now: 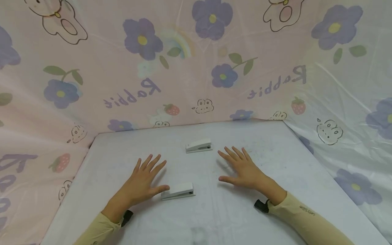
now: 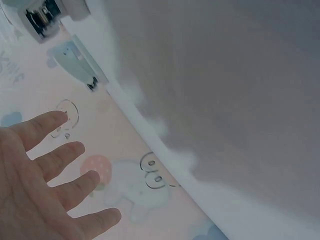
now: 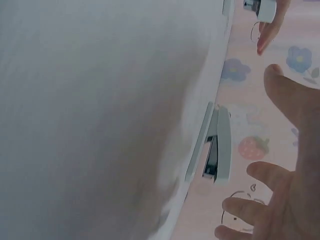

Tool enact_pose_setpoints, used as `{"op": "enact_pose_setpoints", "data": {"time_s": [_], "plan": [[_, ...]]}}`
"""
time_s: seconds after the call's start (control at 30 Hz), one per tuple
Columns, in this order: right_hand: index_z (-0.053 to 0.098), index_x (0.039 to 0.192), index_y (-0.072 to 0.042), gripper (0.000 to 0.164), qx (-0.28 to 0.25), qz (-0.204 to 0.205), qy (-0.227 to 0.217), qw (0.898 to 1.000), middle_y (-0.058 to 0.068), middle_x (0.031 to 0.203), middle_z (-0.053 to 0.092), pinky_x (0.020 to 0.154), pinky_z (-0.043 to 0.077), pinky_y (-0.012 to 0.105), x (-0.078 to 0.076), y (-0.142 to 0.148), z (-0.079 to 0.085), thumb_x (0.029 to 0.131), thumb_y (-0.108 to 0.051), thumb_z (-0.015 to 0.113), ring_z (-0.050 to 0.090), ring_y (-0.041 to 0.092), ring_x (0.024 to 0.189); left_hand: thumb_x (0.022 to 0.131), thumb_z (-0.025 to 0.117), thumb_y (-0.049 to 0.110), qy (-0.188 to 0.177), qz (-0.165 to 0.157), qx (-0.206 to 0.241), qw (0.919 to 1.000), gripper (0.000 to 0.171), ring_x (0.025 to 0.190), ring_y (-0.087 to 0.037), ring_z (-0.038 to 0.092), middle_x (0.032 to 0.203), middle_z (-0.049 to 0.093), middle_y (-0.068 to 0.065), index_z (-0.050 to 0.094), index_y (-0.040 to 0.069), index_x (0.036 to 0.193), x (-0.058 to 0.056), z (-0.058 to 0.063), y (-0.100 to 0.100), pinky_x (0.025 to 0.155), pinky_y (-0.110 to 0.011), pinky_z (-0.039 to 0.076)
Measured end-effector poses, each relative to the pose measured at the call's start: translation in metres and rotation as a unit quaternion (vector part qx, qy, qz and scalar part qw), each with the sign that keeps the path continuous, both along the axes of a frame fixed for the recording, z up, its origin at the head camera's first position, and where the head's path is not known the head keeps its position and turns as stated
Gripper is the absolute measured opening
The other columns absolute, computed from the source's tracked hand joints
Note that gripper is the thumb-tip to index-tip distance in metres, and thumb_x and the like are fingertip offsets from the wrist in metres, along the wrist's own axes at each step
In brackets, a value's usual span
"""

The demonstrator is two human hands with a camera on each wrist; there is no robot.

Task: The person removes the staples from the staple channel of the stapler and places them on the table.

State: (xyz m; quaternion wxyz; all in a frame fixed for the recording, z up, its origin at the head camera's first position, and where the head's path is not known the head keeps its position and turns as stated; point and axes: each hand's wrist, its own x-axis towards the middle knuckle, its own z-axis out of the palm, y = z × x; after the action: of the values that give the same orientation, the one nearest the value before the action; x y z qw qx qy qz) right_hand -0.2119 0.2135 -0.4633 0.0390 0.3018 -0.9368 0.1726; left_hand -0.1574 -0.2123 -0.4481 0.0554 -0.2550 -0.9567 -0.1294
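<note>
Okay, head view: near white oblong desk stapler [image 1: 181,190] and far white oblong desk stapler [image 1: 197,146] sit on a white tabletop [image 1: 226,221], both front ends facing right. Left hand [image 1: 141,184]: fingers straight, grip wide; thumb tip overlaps the near stapler's left end, can't tell if touching. Right hand [image 1: 244,171]: fingers and thumb spread wide, just right of the far stapler, apart from it. Pink fabric sheet [image 1: 183,75] with purple flowers hangs behind the tabletop.

Left wrist view: left fingers fanned at lower left, gaps between them; both staplers at upper left, near one cut by the frame.

Right wrist view: right thumb and fingers wide apart at right; far stapler mid-frame, clear of them; near stapler partly in at top, part of left hand behind it.
</note>
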Motion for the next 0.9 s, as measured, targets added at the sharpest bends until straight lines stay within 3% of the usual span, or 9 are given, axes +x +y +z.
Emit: {"op": "enact_pose_setpoints", "data": {"time_s": [0.3,0.53,0.63,0.77,0.9], "plan": [[0.036,0.169,-0.022,0.098,-0.013,0.065,-0.011,0.998,0.015,0.172,0.036,0.127,0.018,0.065,0.006,-0.026,-0.003,0.092,-0.072,0.072,0.031,0.045,0.158,0.099,0.059,0.074,-0.002,-0.031,-0.014,0.9994,0.090,0.162,-0.044,0.020,0.175,0.029,-0.012,0.043,0.015,0.165,-0.001,-0.003,0.017,0.125,-0.073,0.012],[0.048,0.162,-0.015,0.087,-0.077,0.146,-0.053,0.985,0.011,0.169,0.043,0.124,0.031,0.061,0.005,-0.042,-0.004,0.093,-0.054,0.082,0.038,0.038,0.156,0.099,0.059,0.073,0.015,-0.055,-0.026,0.9980,0.088,0.162,-0.041,0.024,0.174,0.032,-0.012,0.045,0.016,0.165,-0.003,-0.003,0.030,0.128,-0.067,0.014],[0.053,0.158,-0.014,0.080,-0.089,0.165,-0.067,0.980,0.006,0.162,0.051,0.120,0.040,0.056,0.003,-0.046,-0.007,0.092,-0.048,0.085,0.045,0.030,0.151,0.099,0.061,0.072,0.019,-0.060,-0.019,0.9978,0.086,0.157,-0.040,0.035,0.171,0.039,-0.012,0.048,0.015,0.162,-0.002,-0.002,0.035,0.126,-0.063,0.026],[0.058,0.154,-0.017,0.072,-0.088,0.179,-0.102,0.975,-0.004,0.155,0.057,0.119,0.042,0.049,-0.001,-0.053,-0.012,0.093,-0.044,0.085,0.049,0.023,0.146,0.099,0.062,0.071,0.017,-0.060,-0.002,0.9980,0.081,0.146,-0.035,0.049,0.162,0.050,-0.009,0.054,0.015,0.158,-0.002,-0.002,0.042,0.116,-0.058,0.044],[0.062,0.149,-0.018,0.064,-0.086,0.189,-0.135,0.969,-0.006,0.148,0.060,0.116,0.044,0.045,-0.004,-0.060,-0.015,0.094,-0.041,0.086,0.053,0.019,0.138,0.100,0.064,0.068,0.025,-0.064,-0.002,0.9976,0.074,0.136,-0.029,0.056,0.153,0.057,-0.005,0.059,0.017,0.154,-0.001,-0.002,0.048,0.108,-0.054,0.050]]}}
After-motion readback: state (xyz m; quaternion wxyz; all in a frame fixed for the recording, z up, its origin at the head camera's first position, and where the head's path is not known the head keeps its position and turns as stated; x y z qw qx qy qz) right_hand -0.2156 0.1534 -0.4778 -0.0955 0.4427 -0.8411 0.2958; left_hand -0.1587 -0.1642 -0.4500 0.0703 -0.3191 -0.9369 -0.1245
